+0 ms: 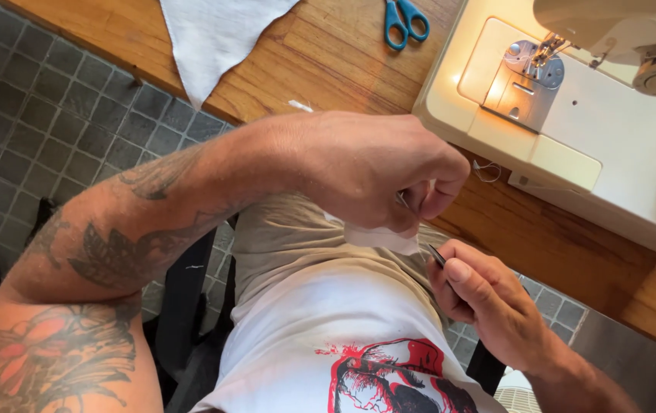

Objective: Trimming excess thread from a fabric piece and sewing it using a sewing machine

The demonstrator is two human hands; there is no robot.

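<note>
Centre frame, over the lap: left hand [378, 172] closed, pinching a small white cloth piece [378, 237]. Right hand [485, 302], lower right, closed on a thin dark metal tool [436, 255], tip at the cloth edge. Judgement: keep cloth taut, work the tip shallow. Cloth soft, matte. Wooden worktop [328, 53] grainy; cream sewing machine [588, 130] smooth, upper right; blue-handled scissors [403, 19] top centre.

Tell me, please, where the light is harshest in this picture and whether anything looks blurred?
Head view: the sewing machine bed glares under its own lamp near the needle plate; the left hand and right hand are sharp; floor tiles lie dimmer.
</note>
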